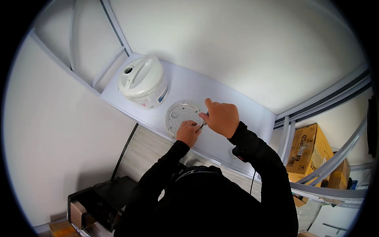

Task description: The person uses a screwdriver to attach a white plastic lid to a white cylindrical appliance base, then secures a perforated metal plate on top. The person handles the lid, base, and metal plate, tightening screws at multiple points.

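Note:
A round, pale disc (174,115) with many small holes and one larger round opening lies flat on the white table. My left hand (188,133) rests over its near right edge, fingers pinched together; whatever is between them is too small to make out. Closed in a fist, my right hand (224,119) grips what looks like a screwdriver (202,126), its thin dark shaft slanting down toward my left fingertips. My right fist hides most of the handle. Behind the disc to the left stands a white rounded appliance body (143,83) with a handle bar and a dark hole on top.
The narrow white table (221,93) has grey frame posts (116,27) around it and a pale wall behind. A dark device (241,154) with a cable sits by my right sleeve. Cardboard boxes (302,148) stand at right; a black machine (96,205) is at lower left.

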Motion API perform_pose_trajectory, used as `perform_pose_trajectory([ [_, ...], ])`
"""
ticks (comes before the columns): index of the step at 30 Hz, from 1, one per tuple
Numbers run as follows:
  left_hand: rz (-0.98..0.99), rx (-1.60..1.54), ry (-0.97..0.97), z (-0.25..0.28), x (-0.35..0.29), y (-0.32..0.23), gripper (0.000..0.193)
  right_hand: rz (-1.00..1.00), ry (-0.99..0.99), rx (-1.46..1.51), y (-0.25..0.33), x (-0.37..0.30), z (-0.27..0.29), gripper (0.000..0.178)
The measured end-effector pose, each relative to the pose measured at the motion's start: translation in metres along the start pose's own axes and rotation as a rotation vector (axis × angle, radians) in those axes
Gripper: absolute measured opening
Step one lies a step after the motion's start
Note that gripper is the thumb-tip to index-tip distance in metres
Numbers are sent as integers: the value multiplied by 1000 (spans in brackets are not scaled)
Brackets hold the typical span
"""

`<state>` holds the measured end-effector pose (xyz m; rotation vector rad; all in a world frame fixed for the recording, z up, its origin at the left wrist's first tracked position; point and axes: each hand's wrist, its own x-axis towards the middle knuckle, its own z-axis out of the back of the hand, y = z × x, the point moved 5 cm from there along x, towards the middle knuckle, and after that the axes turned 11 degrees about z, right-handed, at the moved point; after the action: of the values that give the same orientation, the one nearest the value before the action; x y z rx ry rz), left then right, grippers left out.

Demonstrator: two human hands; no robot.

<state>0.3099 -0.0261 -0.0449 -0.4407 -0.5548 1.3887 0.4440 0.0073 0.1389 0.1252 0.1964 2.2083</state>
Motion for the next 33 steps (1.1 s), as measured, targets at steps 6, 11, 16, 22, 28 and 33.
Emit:
perform_pose_trajectory([
  [6, 0, 4, 18, 1, 0, -3, 19, 241, -433, -101, 4, -10, 1, 36],
  [11, 1, -3, 2, -2, -1, 1, 20, 61, -60, -120, 3, 2, -1, 36],
  [16, 32, -12, 25, 0, -1, -1, 20, 254, -295, -103, 8, -9, 6, 35],
  [22, 29, -16, 9, 0, 0, 0, 20, 126, -24, -138, 6, -7, 0, 35],
  [28, 77, -25, 60, -2, 4, 0, 17, 320, -347, -22, 6, -19, 4, 39],
  [33, 90, -11, 75, -7, 5, 5, 17, 120, -38, -112, 2, -12, 0, 38],
])
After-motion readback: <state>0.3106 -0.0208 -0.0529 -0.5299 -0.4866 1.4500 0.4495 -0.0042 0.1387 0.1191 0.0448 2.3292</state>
